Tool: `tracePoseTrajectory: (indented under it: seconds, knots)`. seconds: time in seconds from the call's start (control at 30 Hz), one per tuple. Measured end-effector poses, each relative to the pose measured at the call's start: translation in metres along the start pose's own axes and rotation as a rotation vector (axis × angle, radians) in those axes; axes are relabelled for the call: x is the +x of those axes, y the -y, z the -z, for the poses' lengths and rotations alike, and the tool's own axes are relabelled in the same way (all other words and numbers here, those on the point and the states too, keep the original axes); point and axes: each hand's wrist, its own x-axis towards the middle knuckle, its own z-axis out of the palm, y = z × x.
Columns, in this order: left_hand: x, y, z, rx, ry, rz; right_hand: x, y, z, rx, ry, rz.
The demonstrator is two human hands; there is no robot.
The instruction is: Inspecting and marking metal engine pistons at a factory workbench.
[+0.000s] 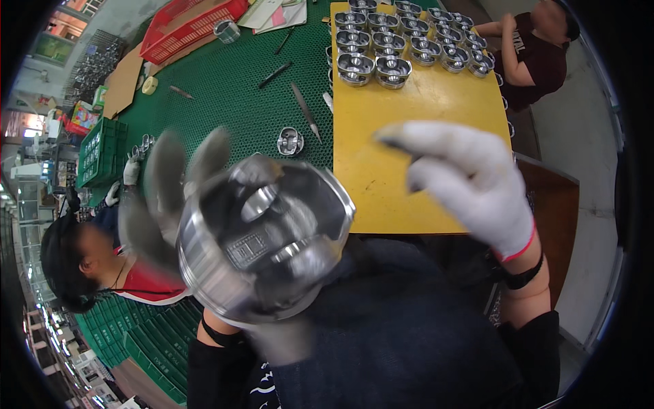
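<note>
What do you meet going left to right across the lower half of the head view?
Co-worker's dark cap → blurred left hand → metal piston held up close → white-gloved right hand → brown table edge.

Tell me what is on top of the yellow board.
The yellow board carries rows of shiny metal pistons at its far end. The right hand covers part of its near end, so anything there is hidden.

The metal piston (262, 238) sits in the left hand (170, 198), the right hand (470, 180) is beside it, above the board (415, 129) with more pistons (409, 37) on it.
</note>
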Motion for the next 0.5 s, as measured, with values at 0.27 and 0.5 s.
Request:
tracePoseTrajectory:
  seconds: [0.27,0.5]
  knots:
    - [-0.006,0.007,0.041,0.958,-0.12,0.353,-0.013,0.011,0.016,-0.885,0.43,0.184]
    - [0.001,0.01,0.047,1.287,0.221,0.212,-0.004,0.003,-0.002,-1.067,0.318,0.461]
